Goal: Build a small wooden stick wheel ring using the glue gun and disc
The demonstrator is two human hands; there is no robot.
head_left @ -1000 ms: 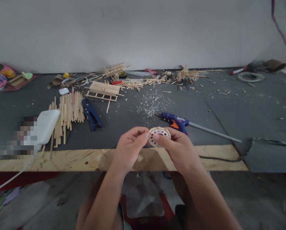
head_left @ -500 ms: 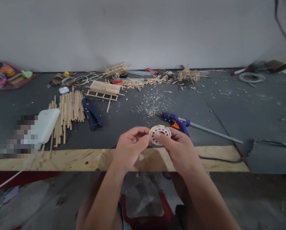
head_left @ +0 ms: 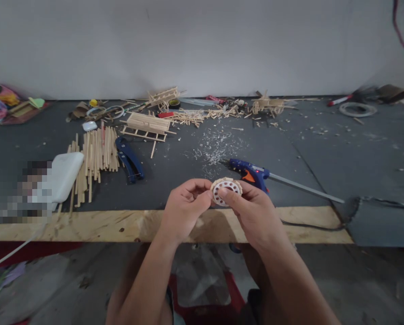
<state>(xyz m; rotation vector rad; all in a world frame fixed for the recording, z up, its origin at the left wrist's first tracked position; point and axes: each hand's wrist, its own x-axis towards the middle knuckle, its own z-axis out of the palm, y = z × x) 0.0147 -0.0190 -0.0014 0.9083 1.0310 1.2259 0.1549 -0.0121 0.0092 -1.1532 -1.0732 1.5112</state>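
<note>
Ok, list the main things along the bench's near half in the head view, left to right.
Wooden sticks → blue hand cutter → left hand → perforated white disc → right hand → glue stick.

On my feed I see a multicoloured bundle [head_left: 0, 103] at the upper left, a white rounded slab [head_left: 67, 177] at the left, 1 pale coil [head_left: 357, 114] near 1 red-and-white marker [head_left: 339, 100] at the upper right, before a pale wall [head_left: 202, 49].
</note>
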